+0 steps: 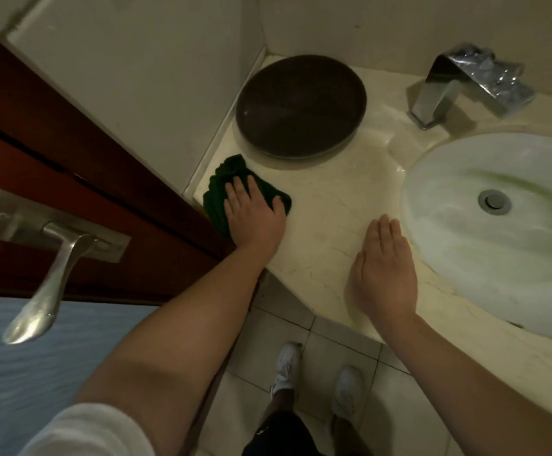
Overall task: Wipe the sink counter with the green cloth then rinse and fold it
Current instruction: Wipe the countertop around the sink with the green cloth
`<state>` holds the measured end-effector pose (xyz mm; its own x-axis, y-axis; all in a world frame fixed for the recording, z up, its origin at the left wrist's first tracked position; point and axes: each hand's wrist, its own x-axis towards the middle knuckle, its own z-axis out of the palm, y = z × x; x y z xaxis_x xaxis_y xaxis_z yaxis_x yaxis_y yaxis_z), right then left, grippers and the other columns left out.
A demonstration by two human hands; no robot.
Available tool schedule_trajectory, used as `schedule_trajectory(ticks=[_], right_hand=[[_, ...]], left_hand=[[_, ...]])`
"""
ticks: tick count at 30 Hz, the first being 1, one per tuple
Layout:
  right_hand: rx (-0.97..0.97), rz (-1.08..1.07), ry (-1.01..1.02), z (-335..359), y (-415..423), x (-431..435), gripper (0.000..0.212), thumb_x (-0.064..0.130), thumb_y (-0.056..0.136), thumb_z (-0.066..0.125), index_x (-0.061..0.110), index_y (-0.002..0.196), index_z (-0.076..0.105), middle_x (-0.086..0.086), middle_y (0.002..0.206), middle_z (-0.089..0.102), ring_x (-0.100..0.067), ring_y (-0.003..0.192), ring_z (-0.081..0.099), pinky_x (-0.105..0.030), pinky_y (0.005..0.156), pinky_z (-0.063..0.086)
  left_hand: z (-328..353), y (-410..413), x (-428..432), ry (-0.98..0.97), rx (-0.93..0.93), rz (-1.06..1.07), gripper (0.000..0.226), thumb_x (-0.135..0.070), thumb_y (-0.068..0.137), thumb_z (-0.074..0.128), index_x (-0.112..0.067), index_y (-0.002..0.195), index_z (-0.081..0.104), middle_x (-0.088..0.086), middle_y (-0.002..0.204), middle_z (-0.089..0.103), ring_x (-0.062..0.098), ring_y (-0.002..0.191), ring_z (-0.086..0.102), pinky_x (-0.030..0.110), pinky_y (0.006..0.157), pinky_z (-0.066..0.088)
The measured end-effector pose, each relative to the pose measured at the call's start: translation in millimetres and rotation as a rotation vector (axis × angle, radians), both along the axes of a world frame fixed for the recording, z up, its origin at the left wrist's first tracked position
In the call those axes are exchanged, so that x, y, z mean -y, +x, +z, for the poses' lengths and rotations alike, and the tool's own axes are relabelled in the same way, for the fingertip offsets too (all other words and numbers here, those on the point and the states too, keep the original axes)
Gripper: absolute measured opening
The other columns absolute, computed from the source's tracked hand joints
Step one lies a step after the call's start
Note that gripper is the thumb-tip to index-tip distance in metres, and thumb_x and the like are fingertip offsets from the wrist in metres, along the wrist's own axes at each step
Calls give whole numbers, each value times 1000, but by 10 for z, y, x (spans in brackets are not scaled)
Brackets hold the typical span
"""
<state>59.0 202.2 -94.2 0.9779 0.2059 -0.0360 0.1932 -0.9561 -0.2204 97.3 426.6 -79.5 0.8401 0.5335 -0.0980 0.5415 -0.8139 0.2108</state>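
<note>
The green cloth (216, 196) lies bunched on the cream marble sink counter (327, 199), at its left end beside the wall. My left hand (253, 213) presses flat on the cloth with fingers spread and straight, covering most of it. My right hand (383, 271) rests flat on the counter near its front edge, fingers together and straight, just left of the white oval sink basin (465, 245). It holds nothing.
A dark round tray (301, 106) sits on the counter behind the cloth. A chrome faucet (459, 83) stands at the back right, above the basin with its drain (494, 199). A wooden door with a metal handle (51, 274) stands at left. My shoes are on the tiled floor.
</note>
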Motion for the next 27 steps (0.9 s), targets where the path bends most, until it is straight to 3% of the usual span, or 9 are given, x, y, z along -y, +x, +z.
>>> schedule_trajectory(ticks=[7, 10, 12, 15, 17, 19, 22, 27], right_hand=[[-14, 61, 38, 25, 1, 59, 61, 25, 96, 23, -1, 151, 20, -18, 160, 19, -30, 149, 16, -39, 121, 11], [-30, 159, 29, 63, 31, 186, 66, 28, 92, 20, -4, 149, 24, -21, 157, 24, -33, 147, 21, -38, 119, 11], [-42, 298, 9, 61, 96, 395, 71, 29, 86, 21, -5, 149, 22, -22, 156, 25, -33, 147, 21, -36, 120, 11], [-55, 407, -21, 59, 168, 685, 63, 10, 89, 41, -1, 144, 14, -18, 156, 24, -24, 145, 15, -22, 120, -4], [-27, 381, -24, 49, 145, 731, 62, 9, 87, 42, -1, 144, 18, -15, 155, 28, -23, 143, 19, -24, 120, 0], [-12, 345, -59, 41, 88, 705, 64, 20, 87, 30, 0, 147, 21, -12, 156, 26, -26, 145, 22, -36, 120, 12], [-4, 326, 4, 59, 48, 697, 62, 27, 93, 22, 1, 148, 31, -14, 157, 29, -29, 146, 24, -41, 118, 18], [7, 295, 27, 95, 2, 686, 59, 32, 97, 31, 5, 149, 31, -12, 158, 30, -28, 147, 24, -41, 119, 20]], left_hand=[[-4, -534, 772, -64, 3, 159, 75, -45, 96, 28, -4, 155, 5, 21, 163, 1, 34, 151, -2, 47, 122, 5], [20, -896, 1471, -82, -45, 49, 75, -44, 95, 22, -1, 154, 5, 25, 161, -1, 39, 150, -3, 49, 122, 2], [-31, -1066, 1874, -54, -56, -57, 73, -41, 95, 21, 0, 152, 1, 27, 158, -10, 41, 147, -11, 47, 121, -8], [-37, -1111, 2057, -68, -106, -193, 74, -43, 95, 21, -1, 150, -7, 26, 153, -21, 40, 142, -21, 43, 118, -19], [10, -1107, 1913, -70, -132, -320, 75, -45, 95, 21, -3, 151, -6, 24, 158, -15, 37, 146, -18, 45, 120, -9], [36, -1038, 1568, -60, -110, -417, 75, -46, 96, 25, -5, 153, 0, 22, 162, -5, 35, 150, -8, 46, 122, -1], [8, -753, 751, 13, -68, -290, 76, -48, 95, 26, -4, 154, 7, 22, 162, 8, 36, 150, 4, 47, 122, 7], [39, -168, -56, 42, -147, -105, 75, -47, 99, 24, -3, 154, -1, 20, 163, -2, 33, 151, -3, 46, 123, 4]])
